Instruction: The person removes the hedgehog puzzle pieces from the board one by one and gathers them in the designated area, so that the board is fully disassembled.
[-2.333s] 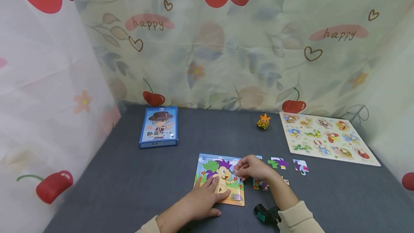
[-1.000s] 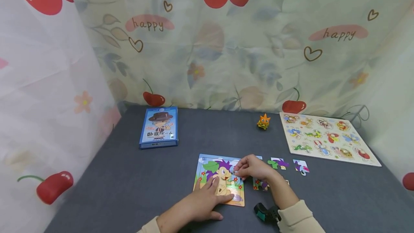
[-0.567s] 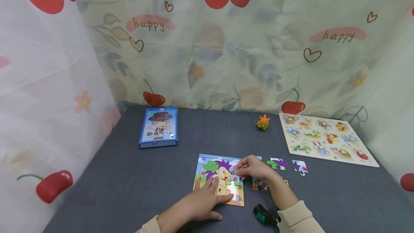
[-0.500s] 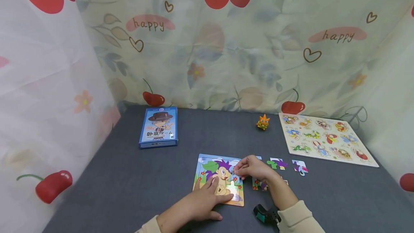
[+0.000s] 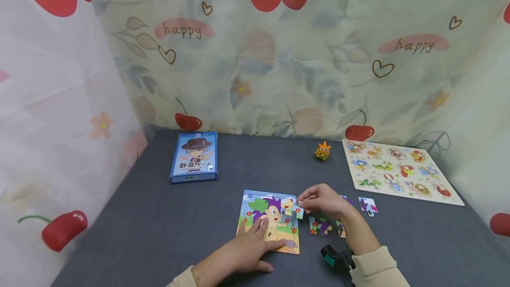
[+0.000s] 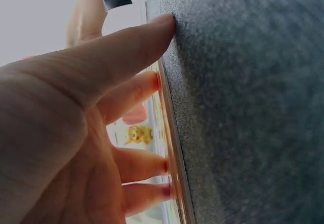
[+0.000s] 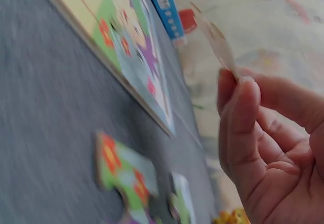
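Observation:
A hedgehog jigsaw puzzle in a square tray [image 5: 242,207] lies at the front middle of the table. My left hand [image 5: 251,245] rests on its lower left with spread fingers; the left wrist view shows fingertips on the tray and the thumb [image 6: 131,44] on the cloth. My right hand [image 5: 324,200] pinches a jigsaw piece [image 5: 299,211] between thumb and fingers over the tray's right edge. The right wrist view shows that piece [image 7: 215,39] raised edge-on. Loose pieces [image 5: 320,226] lie right of the tray, some partly hidden by the right hand and wrist.
A blue game box [image 5: 194,157] lies at the back left. A small orange-yellow figurine [image 5: 322,150] stands at the back, left of a wooden insect puzzle board [image 5: 406,194]. Another loose piece [image 5: 367,206] lies in front of that board. Patterned cloth [image 5: 223,56] hangs behind the table.
My right hand has moved up and right from the tray's right side, with a jigsaw piece now lifted in its fingers. The left hand has stayed in place.

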The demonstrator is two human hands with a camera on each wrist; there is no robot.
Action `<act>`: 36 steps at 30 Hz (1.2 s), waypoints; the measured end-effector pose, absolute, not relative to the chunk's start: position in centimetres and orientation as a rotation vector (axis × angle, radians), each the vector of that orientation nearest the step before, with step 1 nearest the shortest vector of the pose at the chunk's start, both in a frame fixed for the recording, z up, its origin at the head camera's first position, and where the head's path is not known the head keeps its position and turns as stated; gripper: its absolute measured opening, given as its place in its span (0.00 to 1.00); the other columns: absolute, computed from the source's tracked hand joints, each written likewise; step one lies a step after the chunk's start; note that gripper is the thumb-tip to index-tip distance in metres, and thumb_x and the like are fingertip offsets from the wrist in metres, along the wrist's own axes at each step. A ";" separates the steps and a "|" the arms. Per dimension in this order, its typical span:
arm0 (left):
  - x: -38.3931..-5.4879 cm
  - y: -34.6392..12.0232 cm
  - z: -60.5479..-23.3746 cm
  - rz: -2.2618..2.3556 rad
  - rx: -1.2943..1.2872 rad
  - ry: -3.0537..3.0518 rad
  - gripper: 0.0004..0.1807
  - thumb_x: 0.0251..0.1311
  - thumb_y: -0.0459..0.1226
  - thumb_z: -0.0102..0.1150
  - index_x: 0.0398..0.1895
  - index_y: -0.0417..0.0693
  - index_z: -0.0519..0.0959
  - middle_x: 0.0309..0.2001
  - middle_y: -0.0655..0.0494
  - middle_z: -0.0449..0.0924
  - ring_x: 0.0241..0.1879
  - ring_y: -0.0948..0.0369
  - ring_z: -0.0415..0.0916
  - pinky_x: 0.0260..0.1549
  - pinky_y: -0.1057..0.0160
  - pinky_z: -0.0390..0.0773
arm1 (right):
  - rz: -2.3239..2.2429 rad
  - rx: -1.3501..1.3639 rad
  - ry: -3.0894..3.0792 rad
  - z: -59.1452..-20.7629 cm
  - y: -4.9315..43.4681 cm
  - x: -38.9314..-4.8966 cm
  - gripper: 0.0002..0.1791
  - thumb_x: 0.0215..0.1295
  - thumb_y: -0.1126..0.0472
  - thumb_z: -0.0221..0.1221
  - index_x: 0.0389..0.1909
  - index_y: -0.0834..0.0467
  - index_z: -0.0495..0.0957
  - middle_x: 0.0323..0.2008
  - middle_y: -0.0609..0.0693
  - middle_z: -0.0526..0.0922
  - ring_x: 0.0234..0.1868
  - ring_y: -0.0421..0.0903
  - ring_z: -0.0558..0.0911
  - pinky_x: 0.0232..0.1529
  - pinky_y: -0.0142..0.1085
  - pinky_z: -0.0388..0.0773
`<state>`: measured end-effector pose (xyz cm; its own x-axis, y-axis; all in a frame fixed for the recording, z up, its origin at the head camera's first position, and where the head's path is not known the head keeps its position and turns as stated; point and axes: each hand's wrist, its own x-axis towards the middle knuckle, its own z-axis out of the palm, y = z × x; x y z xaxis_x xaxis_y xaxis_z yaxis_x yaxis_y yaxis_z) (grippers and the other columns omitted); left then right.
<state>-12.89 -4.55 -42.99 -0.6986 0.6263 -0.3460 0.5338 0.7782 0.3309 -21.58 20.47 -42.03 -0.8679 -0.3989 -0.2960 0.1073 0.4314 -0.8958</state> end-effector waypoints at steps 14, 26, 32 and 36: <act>-12.6 -4.6 -43.0 0.277 0.878 2.565 0.33 0.52 0.57 0.61 0.63 0.84 0.62 0.72 0.46 0.52 0.71 0.47 0.50 0.61 0.35 0.55 | -1.477 -0.245 2.217 -42.0 25.1 -20.6 0.20 0.61 0.57 0.60 0.43 0.71 0.77 0.31 0.49 0.84 0.28 0.39 0.79 0.35 0.32 0.80; -12.6 -4.7 -42.9 0.291 0.897 2.564 0.33 0.52 0.56 0.60 0.63 0.83 0.62 0.72 0.46 0.51 0.71 0.48 0.49 0.61 0.34 0.55 | -1.467 -0.164 2.295 -42.1 28.7 -18.9 0.22 0.63 0.55 0.59 0.47 0.72 0.76 0.31 0.44 0.84 0.30 0.39 0.80 0.38 0.35 0.80; -12.6 -4.7 -42.9 0.285 0.907 2.564 0.33 0.53 0.57 0.60 0.64 0.83 0.61 0.72 0.45 0.51 0.71 0.47 0.49 0.61 0.34 0.56 | -1.477 -0.100 2.319 -42.2 30.6 -18.1 0.24 0.62 0.54 0.59 0.49 0.71 0.76 0.33 0.42 0.84 0.33 0.37 0.80 0.38 0.34 0.80; -12.7 -4.7 -43.0 0.283 0.910 2.559 0.33 0.53 0.57 0.59 0.64 0.84 0.60 0.72 0.46 0.51 0.71 0.47 0.49 0.61 0.34 0.55 | -1.495 -0.066 2.322 -42.3 31.9 -17.6 0.25 0.63 0.54 0.58 0.50 0.72 0.75 0.35 0.40 0.83 0.33 0.36 0.79 0.37 0.32 0.80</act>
<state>-12.68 -4.74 -43.00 -0.7042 0.6399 -0.3078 0.5571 0.7666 0.3192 -17.61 31.91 -42.26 -0.9279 -0.2390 -0.2863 0.1618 0.4338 -0.8864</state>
